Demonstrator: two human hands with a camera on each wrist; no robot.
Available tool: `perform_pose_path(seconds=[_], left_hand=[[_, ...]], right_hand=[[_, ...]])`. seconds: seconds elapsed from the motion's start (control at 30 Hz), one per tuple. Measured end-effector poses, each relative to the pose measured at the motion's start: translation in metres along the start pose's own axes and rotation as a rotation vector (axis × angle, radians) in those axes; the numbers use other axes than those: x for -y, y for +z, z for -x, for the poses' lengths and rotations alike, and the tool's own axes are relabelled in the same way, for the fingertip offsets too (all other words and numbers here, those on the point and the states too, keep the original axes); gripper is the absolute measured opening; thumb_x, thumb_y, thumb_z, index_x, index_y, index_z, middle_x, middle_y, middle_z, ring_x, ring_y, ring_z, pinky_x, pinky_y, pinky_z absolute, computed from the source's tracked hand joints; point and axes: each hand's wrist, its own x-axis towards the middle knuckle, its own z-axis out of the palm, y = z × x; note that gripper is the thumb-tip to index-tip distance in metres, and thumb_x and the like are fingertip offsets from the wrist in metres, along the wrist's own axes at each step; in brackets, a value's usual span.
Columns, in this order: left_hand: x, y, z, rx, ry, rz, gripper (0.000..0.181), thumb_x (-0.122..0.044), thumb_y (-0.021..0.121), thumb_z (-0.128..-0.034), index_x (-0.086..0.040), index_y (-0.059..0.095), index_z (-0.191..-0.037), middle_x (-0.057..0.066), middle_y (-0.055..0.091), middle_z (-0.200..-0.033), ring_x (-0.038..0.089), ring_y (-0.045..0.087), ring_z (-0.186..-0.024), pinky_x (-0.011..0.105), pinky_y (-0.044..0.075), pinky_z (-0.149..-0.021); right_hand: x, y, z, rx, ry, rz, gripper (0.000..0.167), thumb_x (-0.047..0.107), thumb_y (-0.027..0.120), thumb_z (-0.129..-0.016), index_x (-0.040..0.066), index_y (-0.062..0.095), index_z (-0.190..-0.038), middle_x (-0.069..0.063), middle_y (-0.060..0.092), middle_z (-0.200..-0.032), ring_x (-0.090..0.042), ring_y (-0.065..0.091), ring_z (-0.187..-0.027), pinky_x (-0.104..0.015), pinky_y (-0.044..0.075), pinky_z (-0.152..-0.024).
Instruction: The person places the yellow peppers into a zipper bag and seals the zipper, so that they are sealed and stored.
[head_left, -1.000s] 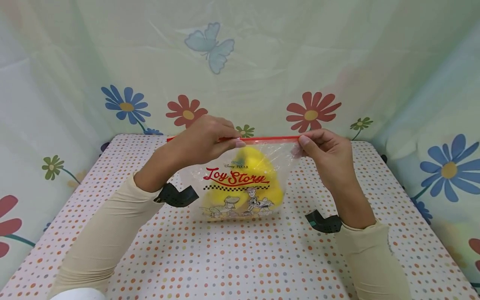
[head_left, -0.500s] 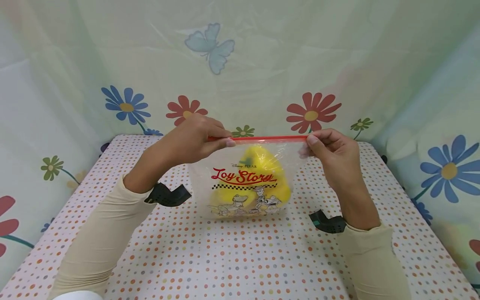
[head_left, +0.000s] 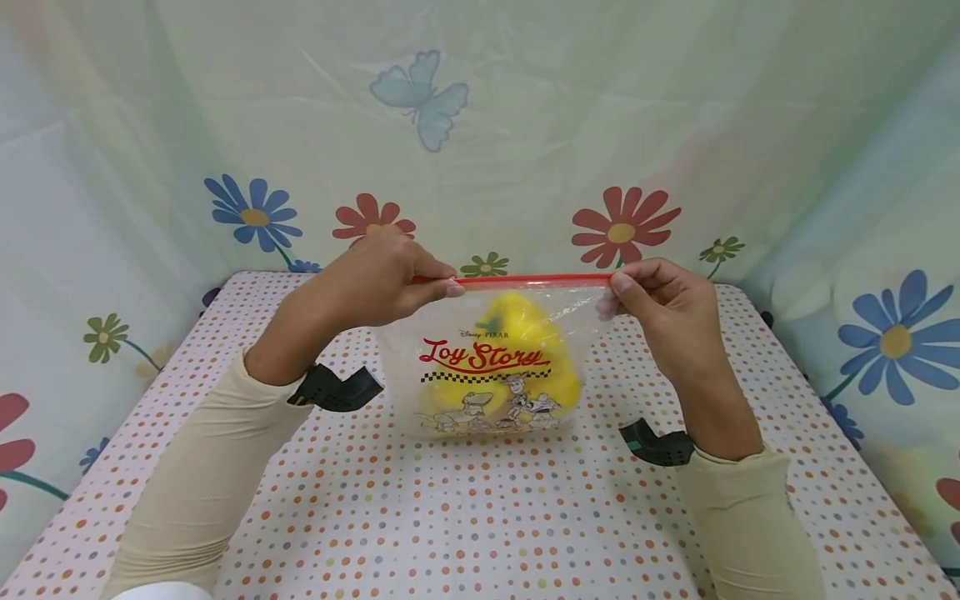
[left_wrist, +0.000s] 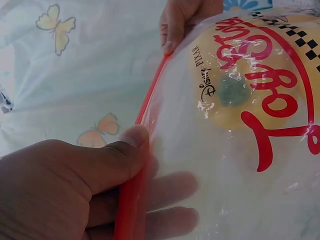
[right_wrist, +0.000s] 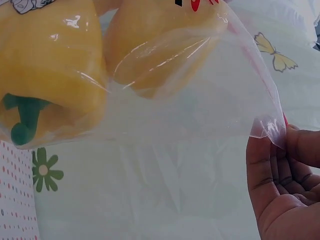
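Note:
A clear zip bag [head_left: 483, 367] with red "Toy Story" lettering and cartoon figures hangs upright over the table, its red zip strip [head_left: 532, 279] running taut along the top. Inside are yellow bell peppers; in the right wrist view one pepper [right_wrist: 55, 65] shows a green stem [right_wrist: 27, 117], and another yellow pepper [right_wrist: 155, 55] is beside it. My left hand [head_left: 371, 279] pinches the strip toward the left, thumb on the near side and fingers behind the plastic. At the top right corner, my right hand [head_left: 667, 312] pinches the bag between thumb and fingers.
A white tablecloth [head_left: 465, 517] with coloured dots covers the table. Behind it hangs a pale curtain [head_left: 570, 108] printed with flowers and a butterfly, and similar cloth stands on both sides.
Over the second, my left hand has slid left along the red strip. The bag and my right hand have shifted slightly right. Little differs in the last half second.

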Motion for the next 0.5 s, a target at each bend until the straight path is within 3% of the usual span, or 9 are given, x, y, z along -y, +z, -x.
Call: perform_pose_path(seconds=[0.1,0.17,0.27,0.37,0.5], left_hand=[[0.000,-0.001,0.000,0.015,0.000,-0.002,0.023,-0.019,0.071,-0.0893,-0.005,0.076,-0.106,0.005,0.074,-0.092,0.010,0.040,-0.042,0.027,0.026,-0.043],[0.003,-0.002,0.002,0.008,0.013,-0.005,0.019,-0.018,0.070,-0.0899,-0.005,0.078,-0.102,0.002,0.072,-0.077,0.009,0.038,-0.043,0.028,0.027,-0.044],[0.011,-0.007,0.013,-0.022,-0.010,-0.005,0.012,-0.014,0.070,-0.0888,-0.005,0.078,-0.090,-0.002,0.054,-0.055,0.010,0.035,-0.044,0.028,0.030,-0.046],[0.020,-0.012,0.027,-0.034,-0.056,0.004,0.009,-0.013,0.072,-0.0871,-0.007,0.077,-0.083,-0.004,0.038,-0.050,0.011,0.035,-0.045,0.028,0.034,-0.047],[0.026,-0.014,0.034,-0.046,-0.080,0.065,0.013,-0.016,0.074,-0.0862,-0.005,0.078,-0.092,-0.005,0.059,-0.060,0.011,0.049,-0.054,0.028,0.044,-0.053]], right_hand=[[-0.001,0.000,0.000,0.010,-0.008,-0.017,0.010,0.001,0.065,-0.090,-0.007,0.065,-0.097,-0.009,0.064,-0.079,-0.017,0.064,-0.067,-0.023,0.056,-0.073],[-0.002,-0.002,0.000,0.001,-0.002,-0.026,0.011,0.001,0.064,-0.090,-0.007,0.065,-0.098,-0.009,0.064,-0.079,-0.017,0.064,-0.067,-0.023,0.056,-0.073],[-0.003,-0.010,0.000,-0.045,0.014,-0.035,0.009,0.002,0.064,-0.091,-0.005,0.066,-0.096,-0.008,0.064,-0.080,-0.015,0.065,-0.067,-0.022,0.055,-0.074],[-0.004,-0.018,0.000,-0.081,0.020,-0.035,0.008,0.001,0.063,-0.091,-0.005,0.066,-0.096,-0.007,0.064,-0.081,-0.014,0.065,-0.068,-0.020,0.054,-0.074],[-0.006,-0.023,-0.002,-0.070,0.018,-0.060,0.010,0.000,0.063,-0.091,-0.008,0.065,-0.097,-0.009,0.064,-0.081,-0.016,0.066,-0.069,-0.022,0.055,-0.074]])
